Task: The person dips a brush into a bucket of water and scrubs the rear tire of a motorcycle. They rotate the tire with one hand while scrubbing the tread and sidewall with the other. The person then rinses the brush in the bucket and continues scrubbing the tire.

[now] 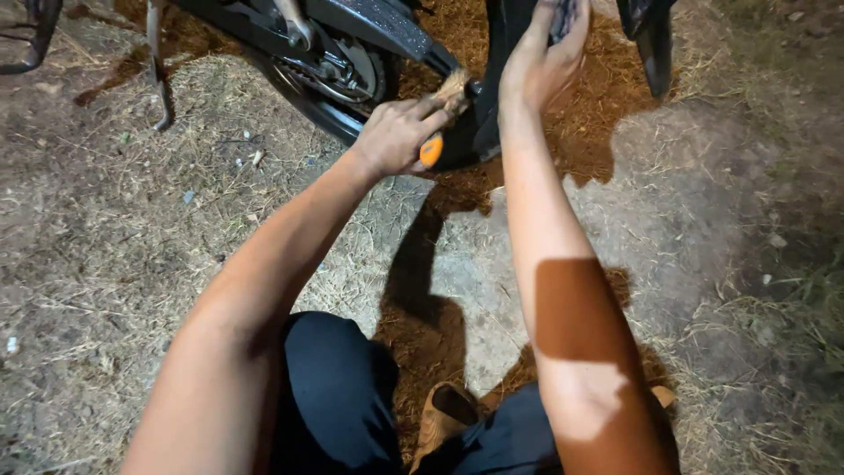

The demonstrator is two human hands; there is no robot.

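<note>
Head view, left hand (396, 136) fingers wrapped round orange-handled brush (444, 114), right hand (541, 62) fingers gripping black motorcycle panel (387, 26).

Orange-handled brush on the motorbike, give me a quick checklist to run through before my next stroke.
1. Left hand closed on the orange-handled brush: ok.
2. Bristles against the black bike panel: ok.
3. Right hand bracing a dark part higher on the bike: ok.
4. How firmly the right fingers grip: cannot tell, they run out of view.
5. Kickstand down on the ground: ok.
6. Dirt left on the panel: cannot tell, too dark.
</note>
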